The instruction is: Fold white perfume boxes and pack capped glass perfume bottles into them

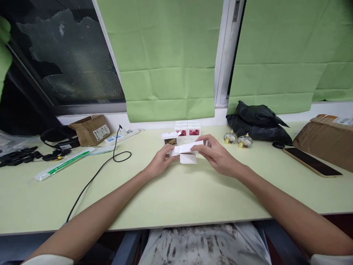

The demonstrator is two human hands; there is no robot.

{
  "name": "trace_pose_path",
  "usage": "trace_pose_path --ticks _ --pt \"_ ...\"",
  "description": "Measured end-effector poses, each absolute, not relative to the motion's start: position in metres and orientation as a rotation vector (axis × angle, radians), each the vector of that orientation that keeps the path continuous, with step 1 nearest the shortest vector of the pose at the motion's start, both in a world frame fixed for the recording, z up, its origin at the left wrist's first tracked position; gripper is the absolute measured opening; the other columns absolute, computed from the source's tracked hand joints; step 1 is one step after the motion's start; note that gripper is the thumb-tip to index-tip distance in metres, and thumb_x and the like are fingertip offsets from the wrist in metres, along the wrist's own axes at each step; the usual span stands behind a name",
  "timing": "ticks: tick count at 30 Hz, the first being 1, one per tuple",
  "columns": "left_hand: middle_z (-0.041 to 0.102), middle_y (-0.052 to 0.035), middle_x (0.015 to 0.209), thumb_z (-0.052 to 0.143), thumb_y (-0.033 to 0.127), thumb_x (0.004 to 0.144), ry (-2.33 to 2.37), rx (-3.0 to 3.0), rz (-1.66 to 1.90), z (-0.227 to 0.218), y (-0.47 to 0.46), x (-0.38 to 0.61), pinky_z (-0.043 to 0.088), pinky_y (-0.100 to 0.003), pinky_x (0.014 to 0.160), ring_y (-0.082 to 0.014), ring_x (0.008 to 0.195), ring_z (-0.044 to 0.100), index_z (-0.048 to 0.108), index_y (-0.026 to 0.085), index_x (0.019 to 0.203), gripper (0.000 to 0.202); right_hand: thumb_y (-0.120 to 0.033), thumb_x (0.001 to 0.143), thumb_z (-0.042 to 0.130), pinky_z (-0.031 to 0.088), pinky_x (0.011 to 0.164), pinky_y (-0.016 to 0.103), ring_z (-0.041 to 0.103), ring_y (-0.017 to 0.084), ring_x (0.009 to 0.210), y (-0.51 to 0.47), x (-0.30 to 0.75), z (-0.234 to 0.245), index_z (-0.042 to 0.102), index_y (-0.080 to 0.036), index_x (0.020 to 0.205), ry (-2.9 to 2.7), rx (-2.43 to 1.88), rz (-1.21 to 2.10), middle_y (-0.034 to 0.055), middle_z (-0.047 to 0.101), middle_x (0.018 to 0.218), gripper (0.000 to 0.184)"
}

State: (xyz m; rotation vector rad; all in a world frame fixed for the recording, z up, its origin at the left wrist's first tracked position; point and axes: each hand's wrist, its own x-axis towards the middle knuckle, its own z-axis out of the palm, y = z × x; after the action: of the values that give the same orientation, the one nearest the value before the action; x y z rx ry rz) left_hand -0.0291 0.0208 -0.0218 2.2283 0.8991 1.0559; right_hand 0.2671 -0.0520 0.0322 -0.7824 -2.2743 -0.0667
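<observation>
Between my two hands is a small white cardboard box with flaps standing out, one of them hanging toward me. My left hand grips its left side, thumb and fingers closed on the card. On the other side my right hand pinches the box, with the index finger along an upper flap. Just behind it stand white boxes with red pictures, side by side. A box with a dark picture and a raised white flap is left of them. The inside of the held box is hidden.
Two round glass bottles with gold tops stand to the right, before black plastic bags. A phone and a brown parcel lie far right. Leftward are a black cable, an open carton and a green-labelled packet.
</observation>
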Motion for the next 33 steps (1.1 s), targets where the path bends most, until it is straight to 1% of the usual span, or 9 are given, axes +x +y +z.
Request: trace_pose_path --ticks 4,10,16,23,30,33 --pt "0.061 -0.0078 0.130 0.066 0.033 0.096 0.910 2.252 1.055 -0.0212 0.0209 -0.0298 0.059 -0.037 0.097 -0.0248 0.123 0.060 0.064 0.029 0.132 0.036 -0.013 0.107 0.040 0.053 0.091 0.040 0.055 0.025 0.111 -0.0506 0.2677 0.0312 0.060 -0.035 0.136 -2.282 -0.790 -0.085 0.0112 0.048 0.137 0.042" --pt "0.063 -0.0086 0.130 0.065 0.036 0.096 0.909 2.279 1.026 -0.0178 0.0223 -0.0305 0.059 -0.038 0.096 -0.0258 0.121 0.062 0.065 0.027 0.129 0.034 -0.012 0.106 0.042 0.053 0.092 0.041 0.056 0.025 0.112 -0.0517 0.2667 0.0323 0.061 -0.036 0.134 -2.269 -0.787 -0.086 0.0105 0.050 0.137 0.042" --pt "0.065 -0.0078 0.128 0.065 0.039 0.097 0.946 2.299 1.036 -0.0186 0.0248 -0.0308 0.059 -0.038 0.094 -0.0249 0.117 0.063 0.065 0.027 0.128 0.033 -0.012 0.106 0.040 0.053 0.090 0.041 0.054 0.026 0.113 -0.0527 0.2660 0.0334 0.060 -0.037 0.135 -2.275 -0.789 -0.097 0.0104 0.049 0.138 0.043" --pt "0.063 -0.0090 0.131 0.062 0.031 0.098 0.919 2.368 1.054 -0.0208 0.0269 -0.0333 0.058 -0.038 0.097 -0.0250 0.122 0.061 0.063 0.027 0.132 0.034 -0.012 0.106 0.039 0.052 0.087 0.041 0.054 0.026 0.111 -0.0537 0.2669 0.0346 0.061 -0.034 0.132 -2.290 -0.817 -0.083 0.0109 0.048 0.138 0.041" --pt "0.061 -0.0097 0.133 0.063 0.031 0.098 0.885 2.321 1.065 -0.0230 0.0301 -0.0342 0.059 -0.042 0.098 -0.0263 0.123 0.060 0.062 0.027 0.133 0.036 -0.012 0.105 0.040 0.053 0.090 0.042 0.054 0.026 0.113 -0.0549 0.2660 0.0354 0.060 -0.034 0.131 -2.281 -0.837 -0.066 0.0111 0.048 0.138 0.039" --pt "0.061 -0.0096 0.132 0.065 0.034 0.097 0.874 2.305 1.068 -0.0225 0.0301 -0.0341 0.059 -0.042 0.098 -0.0262 0.123 0.060 0.063 0.027 0.132 0.036 -0.011 0.104 0.041 0.054 0.091 0.044 0.053 0.027 0.115 -0.0542 0.2660 0.0349 0.060 -0.034 0.133 -2.301 -0.834 -0.112 0.0114 0.049 0.139 0.041"
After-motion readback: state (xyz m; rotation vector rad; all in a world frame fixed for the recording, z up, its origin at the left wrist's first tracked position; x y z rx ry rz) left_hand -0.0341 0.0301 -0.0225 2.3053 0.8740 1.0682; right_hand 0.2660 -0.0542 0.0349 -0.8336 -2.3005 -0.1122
